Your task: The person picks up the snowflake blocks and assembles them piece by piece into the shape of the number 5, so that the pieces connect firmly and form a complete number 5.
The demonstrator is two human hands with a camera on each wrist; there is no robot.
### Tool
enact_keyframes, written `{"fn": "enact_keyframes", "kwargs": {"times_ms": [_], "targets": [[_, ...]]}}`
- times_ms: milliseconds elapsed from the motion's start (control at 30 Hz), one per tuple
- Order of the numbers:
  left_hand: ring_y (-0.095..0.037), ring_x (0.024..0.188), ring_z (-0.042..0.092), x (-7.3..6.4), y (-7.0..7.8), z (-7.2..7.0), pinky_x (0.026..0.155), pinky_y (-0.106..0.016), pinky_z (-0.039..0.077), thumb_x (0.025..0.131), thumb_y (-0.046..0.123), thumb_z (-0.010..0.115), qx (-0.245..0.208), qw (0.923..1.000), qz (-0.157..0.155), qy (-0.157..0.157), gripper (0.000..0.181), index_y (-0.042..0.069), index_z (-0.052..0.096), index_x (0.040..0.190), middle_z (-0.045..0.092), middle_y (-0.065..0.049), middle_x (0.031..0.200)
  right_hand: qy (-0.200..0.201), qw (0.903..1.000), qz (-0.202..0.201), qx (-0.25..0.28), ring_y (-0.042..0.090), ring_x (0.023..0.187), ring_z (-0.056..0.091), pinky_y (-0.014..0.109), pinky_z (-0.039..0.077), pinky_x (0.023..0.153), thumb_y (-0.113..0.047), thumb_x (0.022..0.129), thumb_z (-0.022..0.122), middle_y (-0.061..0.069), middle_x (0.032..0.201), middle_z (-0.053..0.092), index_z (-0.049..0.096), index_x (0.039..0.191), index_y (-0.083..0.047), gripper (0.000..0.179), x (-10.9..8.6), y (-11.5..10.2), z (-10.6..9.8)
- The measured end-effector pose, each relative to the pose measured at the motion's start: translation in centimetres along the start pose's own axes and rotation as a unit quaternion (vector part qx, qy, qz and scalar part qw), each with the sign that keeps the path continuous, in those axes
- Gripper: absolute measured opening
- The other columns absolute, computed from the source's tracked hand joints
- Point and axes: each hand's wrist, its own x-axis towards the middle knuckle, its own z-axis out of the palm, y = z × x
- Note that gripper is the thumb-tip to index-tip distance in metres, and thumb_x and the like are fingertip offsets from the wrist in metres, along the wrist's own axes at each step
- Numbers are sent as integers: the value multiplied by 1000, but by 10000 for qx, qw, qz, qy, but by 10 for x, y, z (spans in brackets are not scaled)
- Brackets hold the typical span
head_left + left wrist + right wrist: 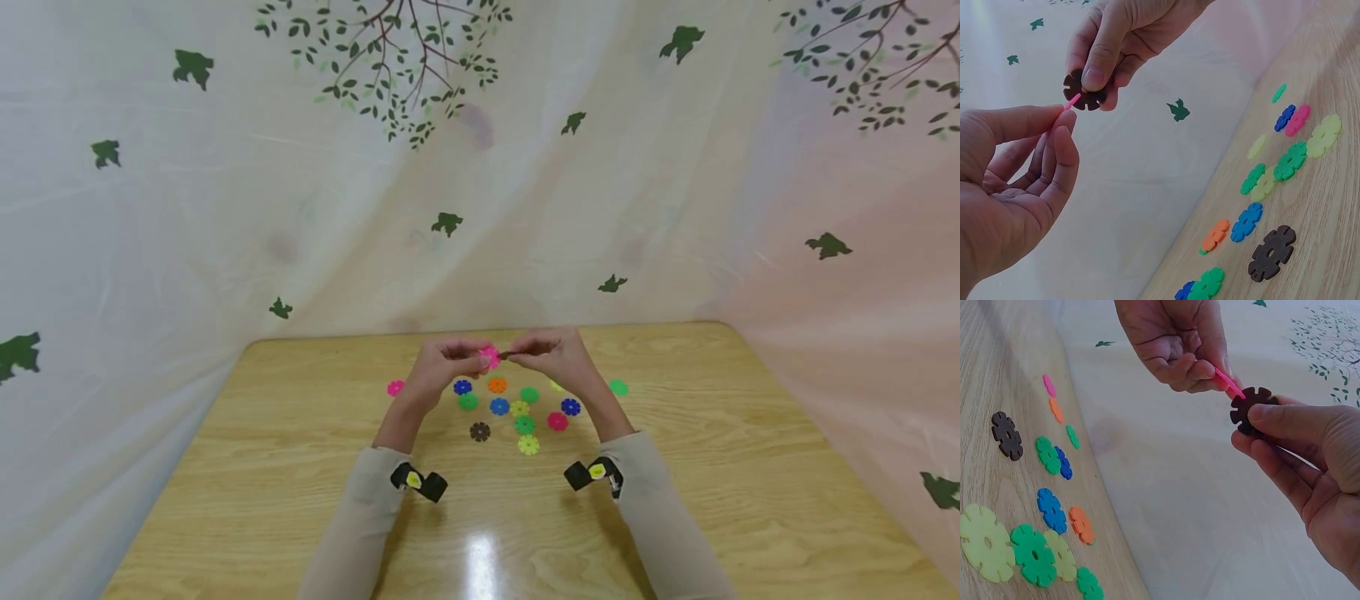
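Note:
Both hands are raised above the far part of the table, close together. Between thumb and fingers, my left hand (pixel 447 367) pinches a pink notched plastic disc (pixel 490 357), which appears edge-on in the left wrist view. My right hand (pixel 555 357) pinches a dark brown disc (pixel 1249 407) of the same flower-like shape, thumb flat on its face. The pink disc's edge meets a notch in the brown disc's rim, the two standing crosswise. Fingers hide part of each disc. Under the hands, a loose brown disc (pixel 1272 253) lies on the wooden table (pixel 300 467).
Several notched discs lie scattered on the table, among them a blue disc (pixel 1052 510), an orange disc (pixel 497 384), a green disc (pixel 1290 160) and a yellow disc (pixel 528 445). Some overlap. A pale curtain (pixel 360 250) with printed leaves and birds hangs behind the table.

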Motion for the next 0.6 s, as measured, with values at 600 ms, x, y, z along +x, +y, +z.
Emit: {"fn": "enact_keyframes", "kwargs": {"times_ms": [600], "targets": [[-8,70,67,-2,1,3,67,-22,56,93,-2,68,-305,9992,-215,-157,29,-15,66,119,76,7,80,-122,9992,-365,-132,24,75,73,25,60,69,0,86,79,20,88,76,79,90,2,5,-1,-5,1]]}}
